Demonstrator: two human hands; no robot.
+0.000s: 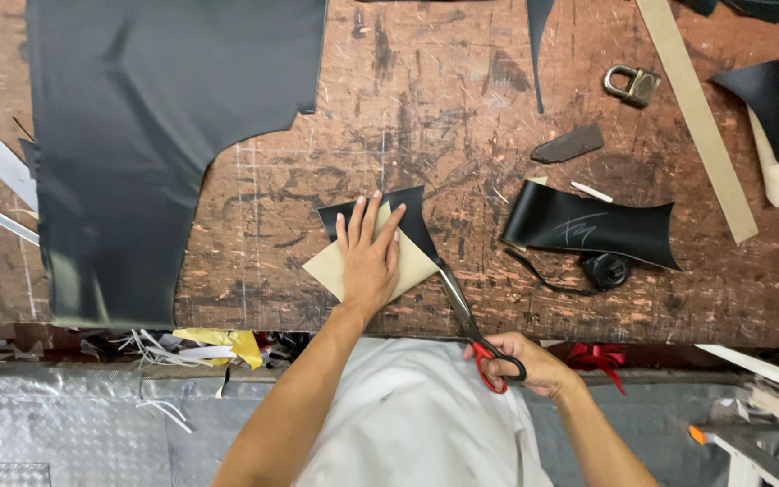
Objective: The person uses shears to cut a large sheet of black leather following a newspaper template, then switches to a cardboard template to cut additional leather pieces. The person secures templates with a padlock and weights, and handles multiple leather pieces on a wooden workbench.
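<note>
Right hand point(534, 361) grips scissors point(469, 320), blades pointing far-left into black piece point(412, 216); left hand point(370, 257) flat, fingers spread, on tan pattern point(412, 266).

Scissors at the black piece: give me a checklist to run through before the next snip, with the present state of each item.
1. Left hand flat on the tan pattern card, pinning it down: ok.
2. Black piece lies under the card, its edges showing above and to the right: ok.
3. Left fingers apart from the blades: ok.
4. Scissors blades at the card's right edge: ok; whether they follow the edge exactly: cannot tell.
5. Right hand in the red handles, grip closed: ok.
6. Big black sheet and the curved black piece lie apart from the cut: ok.
</note>
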